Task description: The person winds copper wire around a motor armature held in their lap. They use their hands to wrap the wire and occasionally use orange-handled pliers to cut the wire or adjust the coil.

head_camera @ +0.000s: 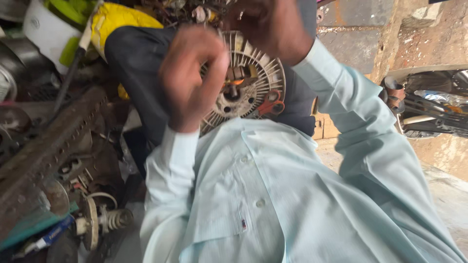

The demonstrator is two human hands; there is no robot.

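A round, pale finned metal part (248, 83) with a rusty hub is seen resting on dark trousers at the lap, just above the hem of a light blue shirt (273, 195). The left hand (192, 78) is blurred and held over the part's left edge; the fingers are curled inward, but whether anything is gripped or touched cannot be told. The right hand (270, 27) is placed over the part's upper rim, fingers bent downward and apparently in contact with the fins, though blur leaves the grip uncertain. An orange-handled tool (270, 106) is noted lying against the lower right of the part.

To the left, a long rusty toothed bar (53, 141) is laid diagonally among scrap. A white container (44, 29) with a green patch is seen at the upper left, beside a yellow bag (117, 19). A small blue package (51, 236) lies at the lower left, near a coil spring (117, 219). Stone paving (356, 39) is seen at the upper right.
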